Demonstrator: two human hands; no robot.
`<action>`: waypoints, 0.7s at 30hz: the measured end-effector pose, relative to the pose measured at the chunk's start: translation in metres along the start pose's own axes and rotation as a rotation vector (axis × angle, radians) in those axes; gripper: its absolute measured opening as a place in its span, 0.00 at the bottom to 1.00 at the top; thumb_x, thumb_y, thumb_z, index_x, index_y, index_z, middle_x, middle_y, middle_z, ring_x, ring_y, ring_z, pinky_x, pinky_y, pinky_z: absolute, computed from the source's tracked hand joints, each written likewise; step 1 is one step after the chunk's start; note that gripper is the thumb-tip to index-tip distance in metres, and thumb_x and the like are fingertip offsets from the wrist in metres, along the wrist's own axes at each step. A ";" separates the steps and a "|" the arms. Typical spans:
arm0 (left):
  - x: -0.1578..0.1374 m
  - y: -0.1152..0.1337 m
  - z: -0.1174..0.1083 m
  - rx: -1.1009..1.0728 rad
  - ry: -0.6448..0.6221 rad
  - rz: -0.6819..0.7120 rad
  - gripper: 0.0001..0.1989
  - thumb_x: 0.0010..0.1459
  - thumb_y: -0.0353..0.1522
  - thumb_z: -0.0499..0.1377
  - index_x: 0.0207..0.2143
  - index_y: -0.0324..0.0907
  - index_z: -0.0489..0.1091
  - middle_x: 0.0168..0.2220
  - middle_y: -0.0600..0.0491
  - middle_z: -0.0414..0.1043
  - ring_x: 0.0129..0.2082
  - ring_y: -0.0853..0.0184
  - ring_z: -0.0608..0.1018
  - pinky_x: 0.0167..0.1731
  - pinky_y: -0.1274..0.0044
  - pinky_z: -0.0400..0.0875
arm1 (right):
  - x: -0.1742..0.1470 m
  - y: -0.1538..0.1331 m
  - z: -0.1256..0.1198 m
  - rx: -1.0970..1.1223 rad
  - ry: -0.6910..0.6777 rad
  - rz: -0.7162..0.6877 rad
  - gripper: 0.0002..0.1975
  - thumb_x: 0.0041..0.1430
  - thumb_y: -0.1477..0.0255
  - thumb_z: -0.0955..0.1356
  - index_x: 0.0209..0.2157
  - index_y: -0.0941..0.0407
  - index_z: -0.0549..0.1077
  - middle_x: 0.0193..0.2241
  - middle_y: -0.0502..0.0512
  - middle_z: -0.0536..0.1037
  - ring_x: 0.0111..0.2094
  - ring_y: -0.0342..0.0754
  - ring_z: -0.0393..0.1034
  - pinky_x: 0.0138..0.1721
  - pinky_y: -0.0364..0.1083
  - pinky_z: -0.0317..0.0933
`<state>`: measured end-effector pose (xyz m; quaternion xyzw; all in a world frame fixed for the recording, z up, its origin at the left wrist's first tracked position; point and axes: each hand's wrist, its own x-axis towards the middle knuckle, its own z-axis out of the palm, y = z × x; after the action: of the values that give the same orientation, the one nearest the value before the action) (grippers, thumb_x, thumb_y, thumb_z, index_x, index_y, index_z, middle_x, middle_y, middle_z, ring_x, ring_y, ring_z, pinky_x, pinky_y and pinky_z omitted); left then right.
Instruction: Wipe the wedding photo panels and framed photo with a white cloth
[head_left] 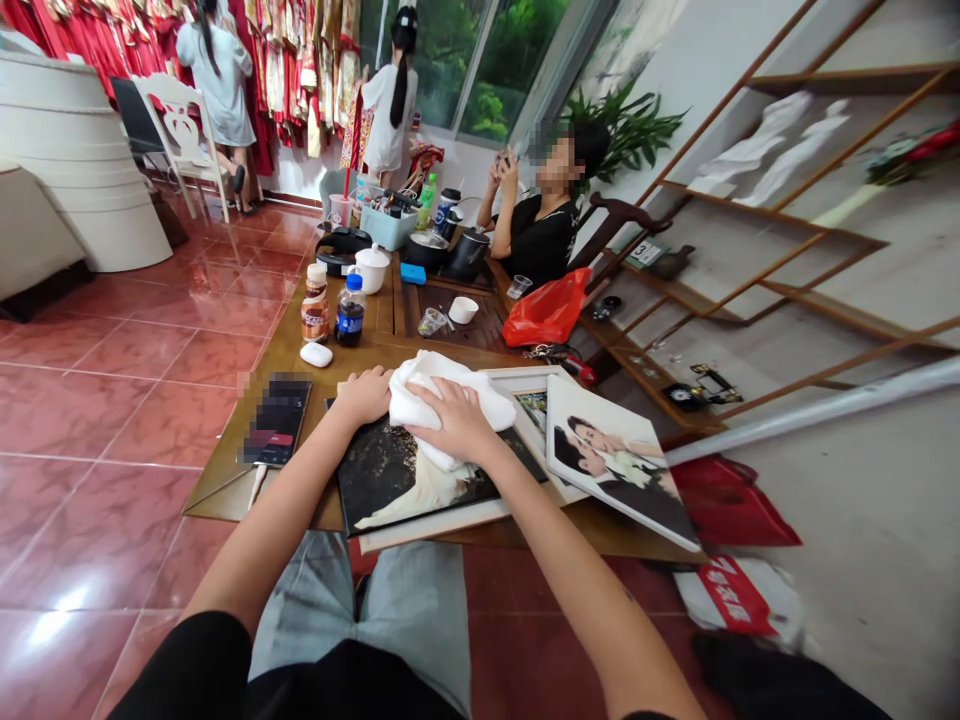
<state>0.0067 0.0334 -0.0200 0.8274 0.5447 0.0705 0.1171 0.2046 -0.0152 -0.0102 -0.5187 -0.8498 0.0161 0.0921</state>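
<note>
My right hand (454, 418) presses a bunched white cloth (420, 390) onto a dark wedding photo panel (390, 475), its fingers spread over the cloth and gripping it. At the panel's far left corner, my left hand (365, 395) is curled over the edge, its fingertips beside the cloth. A pale dress shows in the panel's picture; the cloth and my right hand hide part of it. Under the panel lies a white-framed picture (517, 380). Another photo panel (622, 450), showing a couple, rests tilted across the right side of the stack.
A phone (277, 420) with a cable lies left. Beyond stand a cola bottle (350, 312), a brown-labelled bottle (315, 305), a white case (316, 355) and a red plastic bag (547, 308). A seated person (536, 220) is across the table; wooden shelves (810, 240) stand right.
</note>
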 end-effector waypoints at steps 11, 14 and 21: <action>0.000 0.001 0.004 -0.009 0.073 0.003 0.20 0.73 0.36 0.42 0.59 0.47 0.66 0.54 0.46 0.73 0.57 0.56 0.74 0.55 0.61 0.67 | -0.084 -0.057 -0.008 0.055 -0.099 -0.161 0.41 0.53 0.51 0.74 0.66 0.45 0.65 0.65 0.67 0.63 0.67 0.67 0.52 0.64 0.65 0.43; 0.000 0.000 0.004 -0.008 0.062 0.000 0.20 0.73 0.36 0.42 0.60 0.46 0.66 0.54 0.45 0.72 0.57 0.55 0.74 0.55 0.61 0.67 | -0.089 -0.079 -0.003 0.120 -0.096 -0.205 0.42 0.51 0.48 0.74 0.66 0.41 0.64 0.66 0.64 0.62 0.67 0.67 0.51 0.65 0.67 0.39; 0.001 0.002 0.000 -0.024 0.036 -0.029 0.20 0.73 0.36 0.42 0.60 0.48 0.66 0.55 0.47 0.72 0.57 0.55 0.74 0.55 0.61 0.66 | -0.083 -0.096 0.004 0.188 -0.058 -0.236 0.42 0.49 0.46 0.73 0.64 0.40 0.66 0.65 0.61 0.64 0.67 0.65 0.52 0.65 0.65 0.39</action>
<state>0.0086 0.0336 -0.0197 0.8164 0.5580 0.0902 0.1181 0.1563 -0.1326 -0.0137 -0.4034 -0.9020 0.0995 0.1170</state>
